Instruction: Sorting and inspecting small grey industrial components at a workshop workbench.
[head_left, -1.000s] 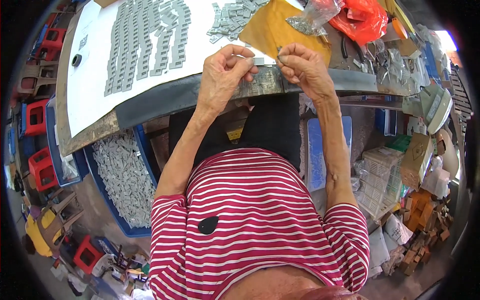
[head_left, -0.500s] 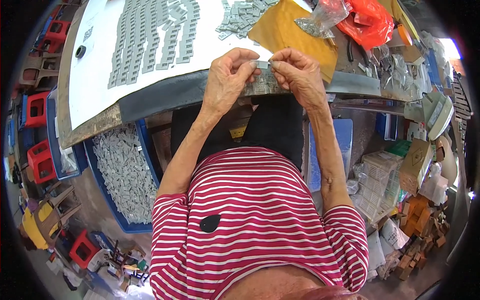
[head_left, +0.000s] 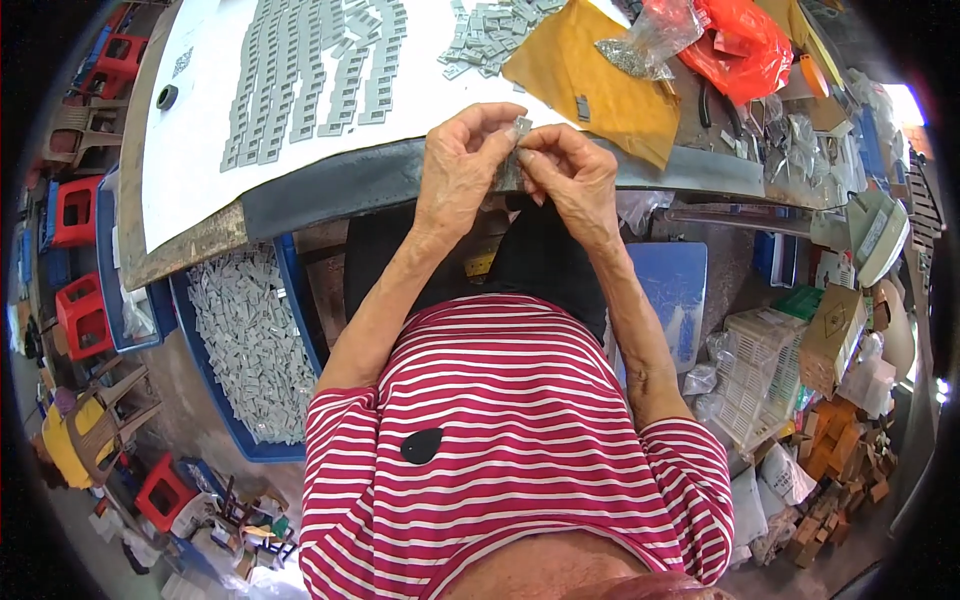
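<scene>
Just past the front edge of the table, my left hand (head_left: pixel 462 170) pinches a small flat grey plastic piece (head_left: pixel 522 126) between thumb and fingers. My right hand (head_left: pixel 572 182) is closed in a pinch right beside it, its fingertips close under the piece; what sits between them is too small to make out. Another grey piece (head_left: pixel 582 108) lies on the brown paper sheet (head_left: pixel 610 75) beyond my right hand. Rows of similar grey pieces (head_left: pixel 295 85) are laid on the white sheet (head_left: pixel 190 140) to the left, with a loose pile of them (head_left: pixel 490 38) farther back.
A blue bin (head_left: pixel 205 360) full of grey parts stands on the floor at the left. A clear bag of small metal parts (head_left: pixel 640 55), a red plastic bag (head_left: pixel 745 50) and black-handled pliers (head_left: pixel 706 105) lie at the table's right. A black ring (head_left: pixel 167 97) sits far left.
My right hand has moved left and slightly nearer to me, closer to my left hand. The grey piece is turned from level to more upright. A grey piece on the brown paper now shows.
</scene>
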